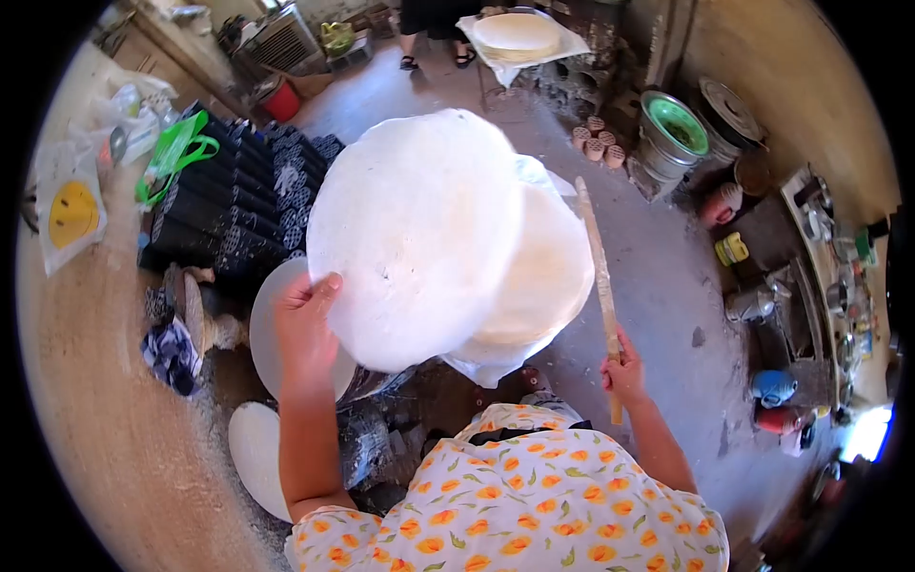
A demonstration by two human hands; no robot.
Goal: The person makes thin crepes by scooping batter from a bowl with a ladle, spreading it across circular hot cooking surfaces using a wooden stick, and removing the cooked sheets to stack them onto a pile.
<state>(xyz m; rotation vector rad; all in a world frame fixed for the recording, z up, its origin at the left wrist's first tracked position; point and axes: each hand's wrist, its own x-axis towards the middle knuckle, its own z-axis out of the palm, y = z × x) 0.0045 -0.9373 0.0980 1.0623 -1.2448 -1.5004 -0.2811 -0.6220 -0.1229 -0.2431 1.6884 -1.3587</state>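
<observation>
A large, thin, pale round sheet (pixel 410 238) is raised in front of me, its lower left edge pinched between the thumb and fingers of my left hand (pixel 310 300). Behind and to the right of it lies a stack of similar round sheets (pixel 548 272) on a white cloth or plastic, partly covered by the raised sheet. My right hand (pixel 624 367) is closed around the lower part of a long, flat wooden stick (pixel 599 257), which points away from me beside the stack. A pale round surface (pixel 276 334) shows behind my left forearm.
Stacked black cylinders (pixel 229 191) stand at the left. Another pile of round sheets (pixel 519 33) is on a stand ahead, near a person's legs (pixel 437 38). A metal pot with a green basin (pixel 675 124) stands right, before a cluttered shelf (pixel 829 267). A pale disc (pixel 257 458) lies lower left.
</observation>
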